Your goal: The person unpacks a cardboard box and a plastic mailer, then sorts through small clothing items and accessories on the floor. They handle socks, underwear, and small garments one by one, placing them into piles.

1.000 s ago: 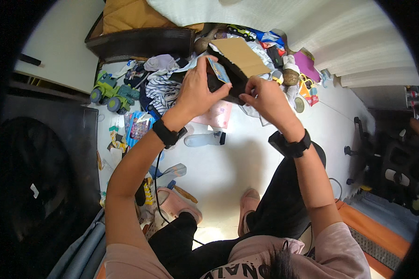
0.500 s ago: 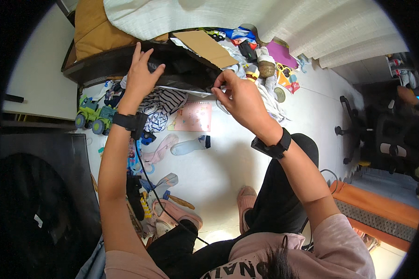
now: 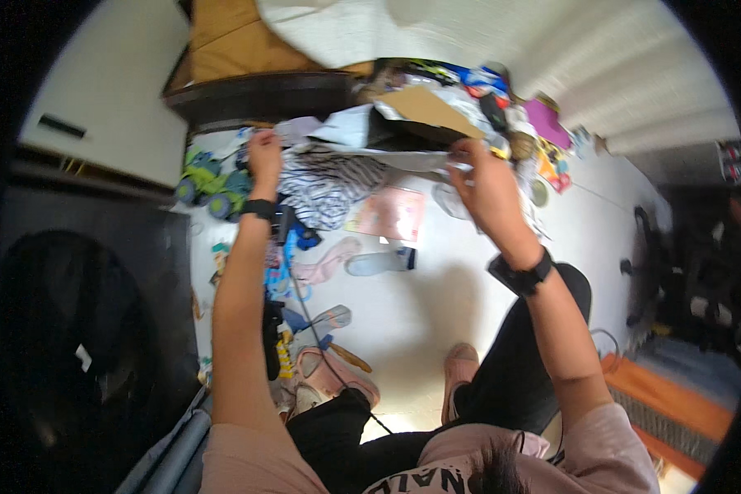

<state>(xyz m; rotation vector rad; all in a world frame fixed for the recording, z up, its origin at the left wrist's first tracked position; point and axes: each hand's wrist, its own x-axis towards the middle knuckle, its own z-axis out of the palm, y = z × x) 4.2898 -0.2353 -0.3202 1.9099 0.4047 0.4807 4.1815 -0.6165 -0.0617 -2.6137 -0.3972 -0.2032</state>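
My right hand [image 3: 490, 189] pinches the near right edge of a bag [image 3: 379, 130] with a black inside and a pale outside. A flat piece of brown cardboard [image 3: 428, 107] lies over the bag's far side. My left hand [image 3: 263, 156] is at the clothes left of the bag, fingers drawn together; what they hold, if anything, is hard to make out. A pale lilac cloth [image 3: 296, 129] lies close to those fingers. Beside the left wrist stands a green toy truck [image 3: 214, 185]. Striped clothing [image 3: 329, 181] is heaped between my hands.
On the floor lie a pink spiral notebook [image 3: 391, 212], a pale sock [image 3: 379, 262] and a pink sock [image 3: 329, 262]. Behind is a dark bed frame [image 3: 263, 100]. A cable [image 3: 300, 300] hangs from my left wrist. An orange bench [image 3: 675, 395] stands at the right.
My left hand has let go of the bag's left side and come down to the clothes, its fingers closing. The bag's opening has narrowed. My right hand stays on its edge; the view has shifted.
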